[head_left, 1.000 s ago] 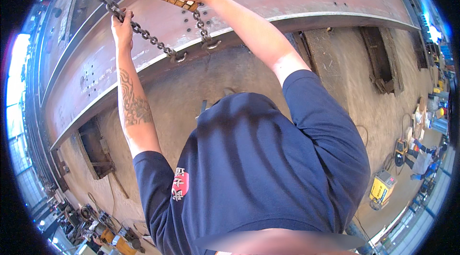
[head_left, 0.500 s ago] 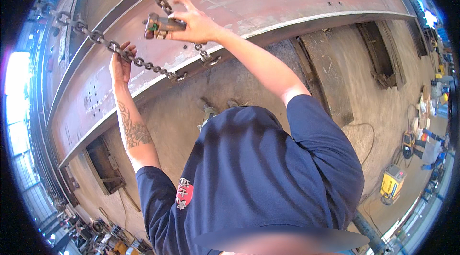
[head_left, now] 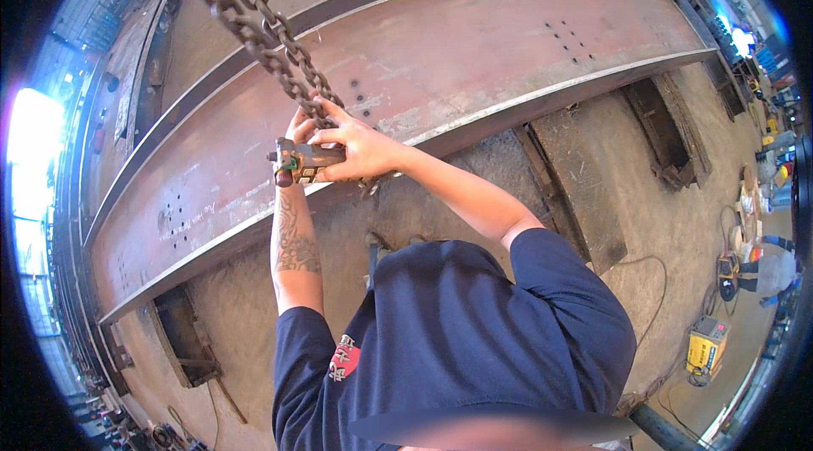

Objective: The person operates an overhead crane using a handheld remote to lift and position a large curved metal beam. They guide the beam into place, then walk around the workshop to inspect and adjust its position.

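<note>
Stood close against the long rust-red steel beam, its lower flange edge just beyond the hands; open concrete floor to the right. Held a heavy chain running up and left. Right hand wrapped shut over the brass-coloured hook fitting. Left hand mostly hidden behind it, touching the chain; grip impossible to tell.

Dusty concrete floor, long rusty steel beam perhaps on low supports
</note>
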Demonstrator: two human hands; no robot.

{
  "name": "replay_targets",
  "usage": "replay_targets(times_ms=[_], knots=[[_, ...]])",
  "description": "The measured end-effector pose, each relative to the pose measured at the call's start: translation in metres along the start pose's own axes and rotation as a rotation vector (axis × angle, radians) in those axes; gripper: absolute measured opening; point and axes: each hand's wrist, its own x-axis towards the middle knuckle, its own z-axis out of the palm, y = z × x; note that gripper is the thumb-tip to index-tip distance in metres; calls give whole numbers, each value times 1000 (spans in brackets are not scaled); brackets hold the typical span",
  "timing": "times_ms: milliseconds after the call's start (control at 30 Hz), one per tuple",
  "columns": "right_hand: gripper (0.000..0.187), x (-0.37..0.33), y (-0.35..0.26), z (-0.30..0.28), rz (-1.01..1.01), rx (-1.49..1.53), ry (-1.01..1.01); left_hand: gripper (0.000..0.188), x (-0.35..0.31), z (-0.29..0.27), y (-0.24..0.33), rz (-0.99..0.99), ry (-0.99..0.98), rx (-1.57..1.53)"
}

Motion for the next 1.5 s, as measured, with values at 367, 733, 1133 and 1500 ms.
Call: replay_targets(times_ms=[367, 733, 1133, 1500], knots=[[60, -35, 32, -6, 35, -92, 33, 45, 8, -4, -69, 356, -294, 993], [58, -105, 23, -37, 175, -348, -10, 19, -54, 56, -69, 74, 139, 608], [55, -140, 13, -35, 332, -451, 81, 19, -137, 43, -47, -2, 292, 768], [53, -158, 40, -23, 415, -517, 166, 16, -219, 13, -71, -116, 451, 801]])
